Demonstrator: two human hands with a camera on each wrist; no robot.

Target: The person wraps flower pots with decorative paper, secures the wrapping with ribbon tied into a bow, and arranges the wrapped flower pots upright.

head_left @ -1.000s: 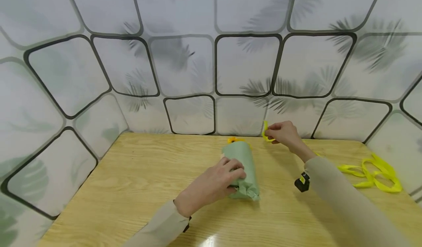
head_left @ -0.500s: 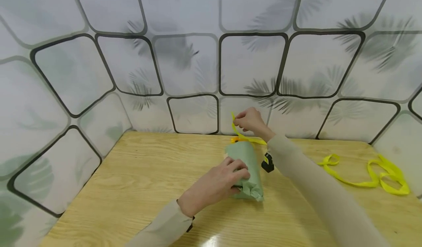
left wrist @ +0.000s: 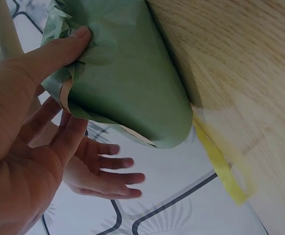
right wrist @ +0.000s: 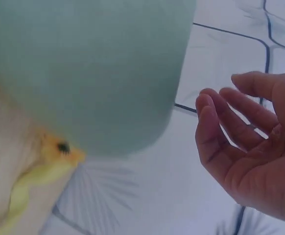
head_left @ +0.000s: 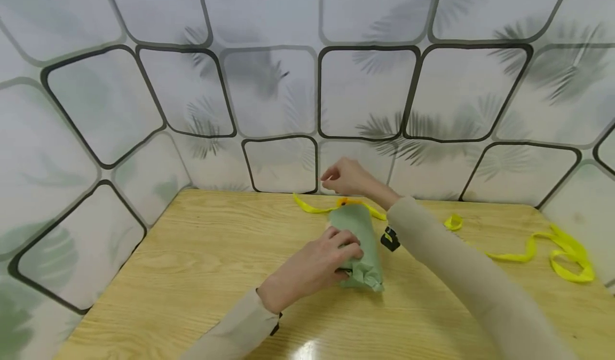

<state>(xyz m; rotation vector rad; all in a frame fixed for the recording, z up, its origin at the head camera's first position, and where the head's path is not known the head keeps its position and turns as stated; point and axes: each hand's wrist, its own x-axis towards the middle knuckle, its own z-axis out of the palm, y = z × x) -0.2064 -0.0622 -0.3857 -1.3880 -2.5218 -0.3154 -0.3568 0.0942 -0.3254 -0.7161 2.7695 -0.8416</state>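
Observation:
A bundle wrapped in green paper (head_left: pixel 364 234) lies on the table, its near end crumpled. My left hand (head_left: pixel 314 263) grips that near end from the left, thumb on one side of the paper in the left wrist view. An orange flower (head_left: pixel 343 202) with a dark centre peeks out at the bundle's far end. Beside the flower runs a yellow ribbon (head_left: pixel 309 208), its loose end lying to the left. Above the ribbon hovers my right hand (head_left: pixel 347 177), fingers loosely bent and holding nothing, as the right wrist view (right wrist: pixel 252 147) shows.
More of the yellow ribbon (head_left: pixel 572 256) lies in loops at the right of the wooden table (head_left: pixel 230 242). A patterned cloth wall (head_left: pixel 278 103) rises right behind the table's back edge and along both sides.
My right hand has carried the ribbon's end leftward past the bundle's far end and let it go. The ribbon loops on the right have been drawn out. My left hand keeps its grip.

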